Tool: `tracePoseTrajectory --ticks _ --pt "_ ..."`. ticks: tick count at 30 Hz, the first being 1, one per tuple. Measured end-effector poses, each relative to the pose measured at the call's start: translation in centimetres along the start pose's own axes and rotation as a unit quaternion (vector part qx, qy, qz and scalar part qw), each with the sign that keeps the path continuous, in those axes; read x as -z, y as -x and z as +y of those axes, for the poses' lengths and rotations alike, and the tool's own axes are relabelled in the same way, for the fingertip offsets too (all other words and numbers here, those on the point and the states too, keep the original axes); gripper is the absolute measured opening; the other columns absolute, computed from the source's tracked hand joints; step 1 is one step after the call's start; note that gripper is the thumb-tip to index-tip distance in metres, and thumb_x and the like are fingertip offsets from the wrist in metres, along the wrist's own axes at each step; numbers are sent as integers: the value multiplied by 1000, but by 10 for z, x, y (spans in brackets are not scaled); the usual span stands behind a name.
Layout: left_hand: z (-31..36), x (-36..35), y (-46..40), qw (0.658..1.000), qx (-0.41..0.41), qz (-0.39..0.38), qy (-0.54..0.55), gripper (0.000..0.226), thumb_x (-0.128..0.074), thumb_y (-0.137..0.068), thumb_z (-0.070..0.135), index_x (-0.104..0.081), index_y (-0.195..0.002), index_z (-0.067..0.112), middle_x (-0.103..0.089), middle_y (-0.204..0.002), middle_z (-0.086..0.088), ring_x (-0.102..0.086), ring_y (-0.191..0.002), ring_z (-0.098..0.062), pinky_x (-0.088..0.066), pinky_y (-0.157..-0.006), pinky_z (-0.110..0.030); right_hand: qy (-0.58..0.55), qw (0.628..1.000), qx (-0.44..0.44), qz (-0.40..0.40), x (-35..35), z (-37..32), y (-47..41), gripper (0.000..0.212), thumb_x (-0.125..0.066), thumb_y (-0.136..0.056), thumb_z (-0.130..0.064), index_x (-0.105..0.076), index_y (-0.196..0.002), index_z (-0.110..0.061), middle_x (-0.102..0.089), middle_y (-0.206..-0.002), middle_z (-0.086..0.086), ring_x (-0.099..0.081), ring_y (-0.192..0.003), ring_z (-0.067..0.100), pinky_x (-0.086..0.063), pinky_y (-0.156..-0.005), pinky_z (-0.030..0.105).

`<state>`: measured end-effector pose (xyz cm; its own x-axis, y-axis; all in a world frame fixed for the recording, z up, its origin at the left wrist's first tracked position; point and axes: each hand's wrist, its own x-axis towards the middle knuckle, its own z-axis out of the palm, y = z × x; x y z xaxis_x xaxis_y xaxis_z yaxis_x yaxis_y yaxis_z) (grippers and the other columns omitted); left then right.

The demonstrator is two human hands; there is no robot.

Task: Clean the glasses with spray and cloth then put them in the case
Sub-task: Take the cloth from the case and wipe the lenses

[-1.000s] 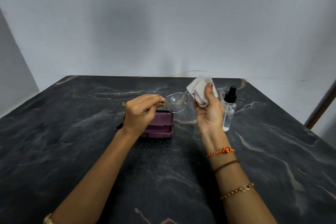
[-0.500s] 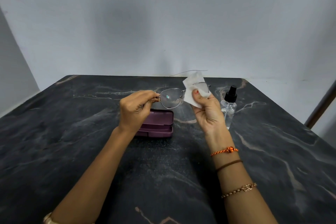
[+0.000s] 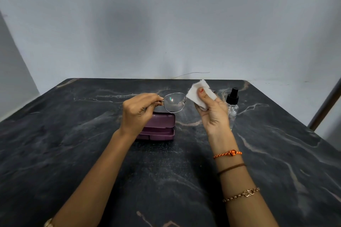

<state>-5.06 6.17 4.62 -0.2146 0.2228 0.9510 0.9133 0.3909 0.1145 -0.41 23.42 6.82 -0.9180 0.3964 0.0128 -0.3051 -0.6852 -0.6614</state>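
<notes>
Metal-framed glasses (image 3: 174, 102) were held above the dark marble table (image 3: 73, 153), over the closed purple case (image 3: 158, 127). The left hand (image 3: 137, 113) pinched the frame's left end between curled fingers. The right hand (image 3: 212, 114) pinched the white cloth (image 3: 195, 94) around the other lens, thumb on top. The spray bottle (image 3: 232, 106) stood just right of that hand.

A plain indoor room, likely a home: a dark marble-patterned table (image 3: 73, 134) set against a bare grey wall (image 3: 166, 24)
</notes>
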Motion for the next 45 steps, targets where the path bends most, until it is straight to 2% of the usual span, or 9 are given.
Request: tracePoseTrajectory --ticks 5,10,15,20,23,27,31,37,45 --pt "-2 0 0 1000 -6 13 -3 12 -68 -65 -16 -69 -75 -10 -70 -69 -17 -63 -72 -11 -50 -75 -9 -110 994 -23 -13 -3 4 1 8 -53 -89 -11 -58 -85 -6 -64 -86 8 -63 -79 17 -58 -57 24" --pt "-6 3 0 999 -6 32 -15 11 -70 -66 -14 -69 -76 -10 -70 -70 -19 -64 -72 -12 -50 -75 -10 -33 998 23 -49 -2 4 0 9 -55 -85 0 -61 -82 -6 -73 -64 -1 -69 -63 9 -57 -59 20" --pt "-9 8 -2 999 3 48 -25 12 -71 -64 -14 -69 -75 -11 -69 -70 -20 -63 -71 -13 -49 -76 -9 83 991 59 -87 1 -1 1 13 -61 -77 6 -64 -77 -7 -72 -62 -4 -68 -63 6 -56 -58 16" --pt "-10 9 -2 998 2 44 -35 12 -71 -64 -14 -70 -75 -9 -70 -70 -18 -62 -71 -11 -49 -76 -8 168 982 79 -44 5 -5 0 16 -72 -68 0 -67 -83 -2 -73 -66 0 -69 -63 9 -56 -54 18" --pt "-10 8 -2 999 -1 35 -23 12 -70 -65 -14 -69 -75 -10 -70 -70 -18 -61 -73 -11 -49 -76 -9 117 991 48 -32 2 -3 1 13 -68 -71 5 -66 -79 -5 -72 -66 0 -68 -65 11 -57 -56 20" --pt "-8 9 -3 999 -4 24 -22 8 -70 -67 -10 -69 -75 -10 -70 -70 -19 -65 -70 -15 -50 -74 -12 -62 997 -22 -45 -2 2 3 21 -52 -82 12 -60 -82 -7 -72 -64 2 -69 -66 13 -57 -67 27" --pt "-8 11 -4 999 -3 28 -24 11 -70 -65 -13 -69 -75 -11 -70 -70 -20 -64 -71 -19 -50 -75 -12 -133 987 -20 -85 -6 8 5 24 -44 -87 11 -59 -89 -7 -73 -67 4 -70 -65 12 -56 -68 26" --pt "-5 8 -3 999 -2 34 -5 12 -71 -64 -13 -69 -76 -12 -69 -71 -21 -66 -71 -18 -51 -75 -12 -102 988 -1 -117 -6 8 5 18 -45 -88 5 -59 -90 -6 -74 -69 1 -70 -68 10 -57 -67 24" --pt "-6 4 1 999 0 40 12 10 -66 -73 -2 -69 -78 -10 -70 -74 -19 -64 -75 -13 -53 -74 -17 16 998 41 -52 -2 5 5 15 -59 -79 6 -61 -78 -8 -69 -73 0 -66 -74 11 -57 -62 21"
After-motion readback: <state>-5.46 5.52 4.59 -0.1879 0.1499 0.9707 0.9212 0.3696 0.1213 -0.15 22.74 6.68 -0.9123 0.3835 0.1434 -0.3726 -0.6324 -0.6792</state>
